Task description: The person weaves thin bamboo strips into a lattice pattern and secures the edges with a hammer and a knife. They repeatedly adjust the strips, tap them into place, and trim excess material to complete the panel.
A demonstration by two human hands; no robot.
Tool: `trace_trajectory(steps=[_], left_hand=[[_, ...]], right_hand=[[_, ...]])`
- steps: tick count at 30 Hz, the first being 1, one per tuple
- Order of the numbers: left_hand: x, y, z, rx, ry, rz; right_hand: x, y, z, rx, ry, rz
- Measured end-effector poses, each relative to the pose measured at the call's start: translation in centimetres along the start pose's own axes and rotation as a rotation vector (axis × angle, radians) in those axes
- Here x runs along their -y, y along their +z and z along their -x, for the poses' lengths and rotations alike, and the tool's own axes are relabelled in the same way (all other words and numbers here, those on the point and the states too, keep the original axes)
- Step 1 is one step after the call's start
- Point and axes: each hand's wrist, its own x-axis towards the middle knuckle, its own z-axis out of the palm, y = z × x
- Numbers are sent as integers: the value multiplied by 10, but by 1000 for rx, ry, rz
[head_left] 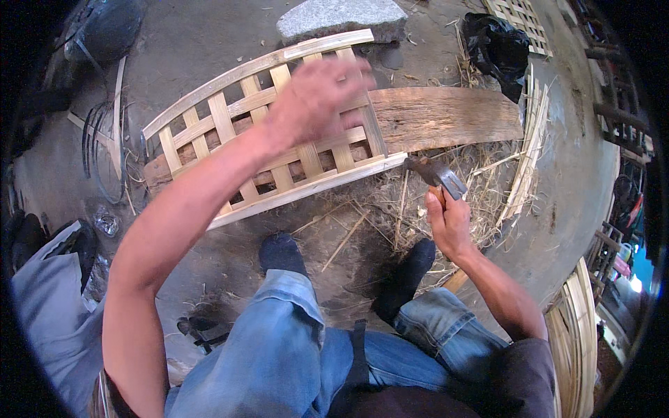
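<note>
Bamboo lattice panel [268, 129] lies flat across weathered wooden plank [439, 115] on ground, just ahead of feet — plank likely serves as firm backing. Left hand [317, 97] pressed on panel's upper right part, fingers spread and blurred, apparently steadying it. Right hand [449, 223] closed around hammer [435, 174] handle, head poised at panel's lower right corner. Around — bamboo shavings [418, 202], stone block [341, 17], wire coil [104, 146], dirt floor [202, 35], strip bundles [529, 139] at right.
</note>
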Motion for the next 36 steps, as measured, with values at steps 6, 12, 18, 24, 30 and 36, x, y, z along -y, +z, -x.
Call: trace_trajectory(steps=[6, 12, 18, 24, 30, 36], left_hand=[[45, -24, -12, -92, -100, -100], [-6, -5, 19, 139, 104, 81], [-29, 6, 17, 277, 259, 121], [-28, 6, 14, 342, 212, 45], [-18, 2, 8, 224, 225, 78], [74, -29, -32, -187, -227, -119]], right_hand=[[-3, 3, 1, -20, -12, -15], [-7, 7, 4, 63, 92, 23], [14, 38, -12, -155, 254, -371], [29, 54, -39, -302, 327, -620], [24, 49, -57, -283, 370, -645], [26, 50, -53, -275, 367, -615]])
